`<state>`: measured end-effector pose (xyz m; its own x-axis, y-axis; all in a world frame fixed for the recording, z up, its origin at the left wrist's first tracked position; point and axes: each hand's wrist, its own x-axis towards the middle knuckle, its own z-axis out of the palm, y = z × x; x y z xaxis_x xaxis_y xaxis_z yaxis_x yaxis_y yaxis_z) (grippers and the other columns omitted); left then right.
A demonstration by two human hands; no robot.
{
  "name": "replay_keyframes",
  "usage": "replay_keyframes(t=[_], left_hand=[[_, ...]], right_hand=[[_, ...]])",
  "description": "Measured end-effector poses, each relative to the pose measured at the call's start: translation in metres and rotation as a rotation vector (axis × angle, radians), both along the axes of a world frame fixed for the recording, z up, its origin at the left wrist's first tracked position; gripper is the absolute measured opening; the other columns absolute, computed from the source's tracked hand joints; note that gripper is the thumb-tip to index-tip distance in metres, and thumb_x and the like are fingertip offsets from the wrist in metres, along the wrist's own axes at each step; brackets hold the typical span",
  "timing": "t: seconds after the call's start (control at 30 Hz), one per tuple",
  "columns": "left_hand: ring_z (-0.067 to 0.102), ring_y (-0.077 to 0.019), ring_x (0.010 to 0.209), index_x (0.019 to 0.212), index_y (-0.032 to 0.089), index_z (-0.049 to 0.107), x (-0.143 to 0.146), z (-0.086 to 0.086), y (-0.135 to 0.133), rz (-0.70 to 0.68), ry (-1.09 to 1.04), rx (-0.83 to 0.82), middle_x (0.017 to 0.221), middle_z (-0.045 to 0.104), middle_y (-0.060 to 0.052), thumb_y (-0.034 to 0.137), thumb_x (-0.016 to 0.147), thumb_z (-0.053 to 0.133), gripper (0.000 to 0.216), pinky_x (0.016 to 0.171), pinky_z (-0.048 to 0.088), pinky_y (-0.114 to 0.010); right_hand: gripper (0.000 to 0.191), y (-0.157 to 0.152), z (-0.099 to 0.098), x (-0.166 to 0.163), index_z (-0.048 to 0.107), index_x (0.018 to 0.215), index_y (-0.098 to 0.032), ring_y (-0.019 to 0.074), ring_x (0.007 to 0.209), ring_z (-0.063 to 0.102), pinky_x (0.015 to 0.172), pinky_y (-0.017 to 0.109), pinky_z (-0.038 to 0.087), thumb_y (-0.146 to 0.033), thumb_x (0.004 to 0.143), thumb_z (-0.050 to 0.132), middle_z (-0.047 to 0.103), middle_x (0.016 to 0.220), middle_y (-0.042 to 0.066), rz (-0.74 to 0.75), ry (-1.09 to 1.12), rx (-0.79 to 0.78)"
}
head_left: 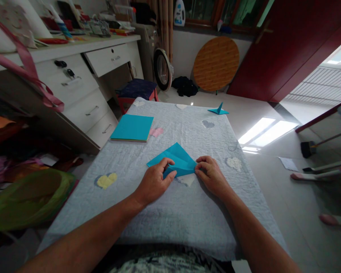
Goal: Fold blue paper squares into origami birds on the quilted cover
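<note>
A folded sheet of teal paper [176, 156] lies on the grey quilted table cover [170, 204], shaped like a kite or triangle. My left hand [155, 182] pinches the paper's near left edge between thumb and fingers. My right hand [213, 175] has curled fingers pressing the paper's right corner. Both hands rest on the cover.
A stack of teal paper sheets [132, 128] lies at the table's left. A finished teal folded figure [218, 110] stands at the far right corner. White drawers [82, 91] stand to the left, a green bag [25, 197] lower left, a broom [315, 146] on the floor right.
</note>
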<state>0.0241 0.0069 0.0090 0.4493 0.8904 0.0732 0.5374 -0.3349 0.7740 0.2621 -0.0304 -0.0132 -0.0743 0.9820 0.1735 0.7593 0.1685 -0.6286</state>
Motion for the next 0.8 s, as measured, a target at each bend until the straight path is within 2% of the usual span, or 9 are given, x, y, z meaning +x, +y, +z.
replay_keyframes(t=[0.1, 0.17, 0.3, 0.43, 0.67, 0.8], left_hand=[[0.048, -0.0121, 0.059, 0.079, 0.019, 0.057, -0.001, 0.0, 0.003, -0.008, -0.037, -0.007, 0.068, 0.052, 0.004, 0.037, 0.09, 0.054, 0.022, 0.059, 0.038, -0.025], [0.051, -0.0136, 0.066, 0.071, 0.018, 0.054, -0.001, -0.001, 0.005, -0.025, -0.051, 0.019, 0.07, 0.053, 0.002, 0.035, 0.089, 0.054, 0.025, 0.064, 0.04, -0.026], [0.054, -0.0152, 0.074, 0.071, 0.018, 0.055, -0.002, -0.003, 0.007, -0.096, -0.038, 0.056, 0.076, 0.055, 0.0, 0.025, 0.084, 0.057, 0.015, 0.071, 0.043, -0.028], [0.055, -0.0155, 0.075, 0.068, 0.018, 0.055, -0.003, -0.002, 0.007, -0.14, 0.016, 0.081, 0.079, 0.056, -0.001, 0.018, 0.08, 0.056, 0.011, 0.072, 0.044, -0.029], [0.057, -0.0227, 0.087, 0.076, 0.018, 0.063, -0.004, -0.01, 0.009, -0.036, 0.245, 0.171, 0.088, 0.063, -0.005, 0.024, 0.081, 0.062, 0.008, 0.084, 0.046, -0.039], [0.056, -0.0254, 0.092, 0.082, 0.019, 0.068, -0.005, -0.015, 0.009, 0.03, 0.345, 0.197, 0.095, 0.065, -0.006, 0.03, 0.081, 0.064, 0.011, 0.084, 0.046, -0.042]], right_hand=[[0.011, -0.001, 0.002, 0.0, 0.068, 0.083, -0.021, 0.0253, 0.105, 0.057, 0.095, 0.045, 0.043, -0.016, 0.087, 0.059, 0.062, 0.108, 0.008, 0.019, -0.008, 0.007], [0.011, -0.003, 0.003, -0.001, 0.07, 0.087, -0.022, 0.0255, 0.106, 0.056, 0.096, 0.046, 0.042, -0.015, 0.086, 0.061, 0.062, 0.109, 0.008, 0.033, -0.012, 0.015], [0.012, -0.005, 0.004, -0.001, 0.072, 0.088, -0.024, 0.0259, 0.109, 0.054, 0.097, 0.048, 0.04, -0.016, 0.086, 0.062, 0.062, 0.112, 0.007, 0.063, -0.023, 0.024], [0.012, -0.004, 0.003, -0.001, 0.072, 0.084, -0.024, 0.026, 0.109, 0.055, 0.097, 0.048, 0.04, -0.017, 0.086, 0.062, 0.063, 0.111, 0.007, 0.051, -0.035, 0.012], [0.011, -0.002, 0.002, -0.002, 0.07, 0.081, -0.023, 0.0264, 0.108, 0.055, 0.097, 0.048, 0.041, -0.02, 0.086, 0.062, 0.063, 0.111, 0.007, 0.017, -0.026, -0.014], [0.012, -0.001, 0.001, -0.004, 0.069, 0.078, -0.023, 0.0261, 0.106, 0.054, 0.096, 0.048, 0.041, -0.022, 0.087, 0.061, 0.064, 0.109, 0.007, -0.016, -0.027, -0.004]])
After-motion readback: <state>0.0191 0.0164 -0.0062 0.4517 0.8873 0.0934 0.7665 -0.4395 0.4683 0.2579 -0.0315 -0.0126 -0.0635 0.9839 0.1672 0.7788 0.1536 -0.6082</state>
